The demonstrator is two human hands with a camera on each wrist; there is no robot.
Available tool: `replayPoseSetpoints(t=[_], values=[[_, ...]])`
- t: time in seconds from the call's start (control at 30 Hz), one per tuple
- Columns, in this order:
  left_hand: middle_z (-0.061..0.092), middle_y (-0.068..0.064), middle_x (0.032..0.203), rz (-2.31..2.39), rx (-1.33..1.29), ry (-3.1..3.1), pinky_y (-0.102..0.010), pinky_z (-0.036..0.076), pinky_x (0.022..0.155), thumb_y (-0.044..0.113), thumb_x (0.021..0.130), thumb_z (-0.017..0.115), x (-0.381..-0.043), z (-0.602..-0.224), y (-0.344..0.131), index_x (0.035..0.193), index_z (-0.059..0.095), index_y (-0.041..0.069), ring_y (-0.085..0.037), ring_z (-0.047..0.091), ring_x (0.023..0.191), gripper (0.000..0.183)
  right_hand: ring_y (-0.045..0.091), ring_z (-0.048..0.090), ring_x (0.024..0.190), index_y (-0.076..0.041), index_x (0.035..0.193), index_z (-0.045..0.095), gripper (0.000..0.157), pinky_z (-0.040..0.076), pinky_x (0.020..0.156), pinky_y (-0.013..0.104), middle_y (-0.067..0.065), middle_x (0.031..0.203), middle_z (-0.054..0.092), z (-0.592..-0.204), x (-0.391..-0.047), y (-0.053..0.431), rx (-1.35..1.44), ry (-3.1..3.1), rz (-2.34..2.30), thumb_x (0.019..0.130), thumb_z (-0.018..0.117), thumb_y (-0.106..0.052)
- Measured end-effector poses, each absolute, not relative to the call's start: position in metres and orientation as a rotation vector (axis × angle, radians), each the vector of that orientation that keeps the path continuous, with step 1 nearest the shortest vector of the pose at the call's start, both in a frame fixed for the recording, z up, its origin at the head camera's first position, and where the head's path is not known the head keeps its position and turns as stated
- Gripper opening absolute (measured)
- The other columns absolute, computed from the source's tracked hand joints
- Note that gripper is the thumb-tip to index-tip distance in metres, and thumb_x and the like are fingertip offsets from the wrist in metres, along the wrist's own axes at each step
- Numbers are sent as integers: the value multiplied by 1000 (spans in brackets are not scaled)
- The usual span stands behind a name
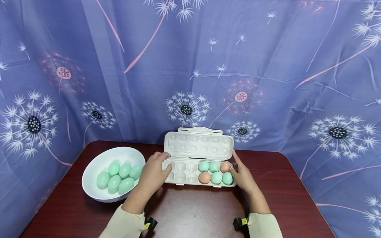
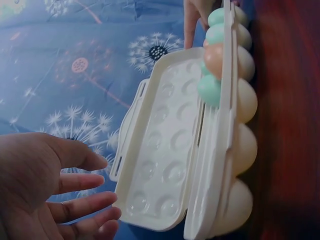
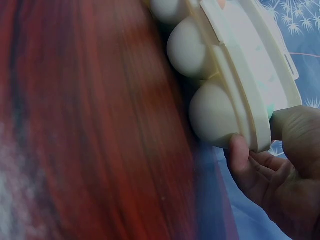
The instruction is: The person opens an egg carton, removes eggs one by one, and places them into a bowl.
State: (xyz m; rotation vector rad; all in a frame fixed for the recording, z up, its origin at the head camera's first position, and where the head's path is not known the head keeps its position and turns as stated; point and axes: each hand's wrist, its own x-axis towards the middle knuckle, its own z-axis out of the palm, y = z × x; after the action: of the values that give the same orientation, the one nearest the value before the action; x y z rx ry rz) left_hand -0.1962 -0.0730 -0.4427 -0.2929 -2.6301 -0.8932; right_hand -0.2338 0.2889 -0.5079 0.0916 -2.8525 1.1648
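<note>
An off-white plastic egg carton (image 1: 194, 178) sits on the table with its lid (image 1: 198, 145) raised at the back. Mint-green eggs (image 1: 216, 178) and orange-brown eggs (image 1: 204, 178) fill the cups of its right half; the left-half cups show bare. My left hand (image 1: 156, 168) is at the carton's left end, and the left wrist view shows its fingers (image 2: 82, 205) spread and fairly straight, holding nothing. At the right end my right hand (image 1: 242, 175) grips the carton's rim, thumb over the edge and a fingertip (image 3: 239, 150) against the outside in the right wrist view.
A white bowl (image 1: 89, 180) with several mint-green eggs (image 1: 114, 184) stands on the left of the dark red wooden table (image 1: 202, 211). Behind the carton hangs a blue dandelion-print cloth (image 1: 148, 99), which also runs along both sides.
</note>
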Motion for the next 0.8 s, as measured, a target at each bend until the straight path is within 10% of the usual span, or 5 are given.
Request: replayPoseSetpoints(t=[0.8], values=[[67,-6,110,-870,-605,-2670,-40,56,81,25,87,73,-194,-485,-1,122,69,9,-26,65,101,39,16,65,87,-31,163,16,81,52,78,31,17,124,67,-510,-233,290,70,-2836,1203,98,61,-12]])
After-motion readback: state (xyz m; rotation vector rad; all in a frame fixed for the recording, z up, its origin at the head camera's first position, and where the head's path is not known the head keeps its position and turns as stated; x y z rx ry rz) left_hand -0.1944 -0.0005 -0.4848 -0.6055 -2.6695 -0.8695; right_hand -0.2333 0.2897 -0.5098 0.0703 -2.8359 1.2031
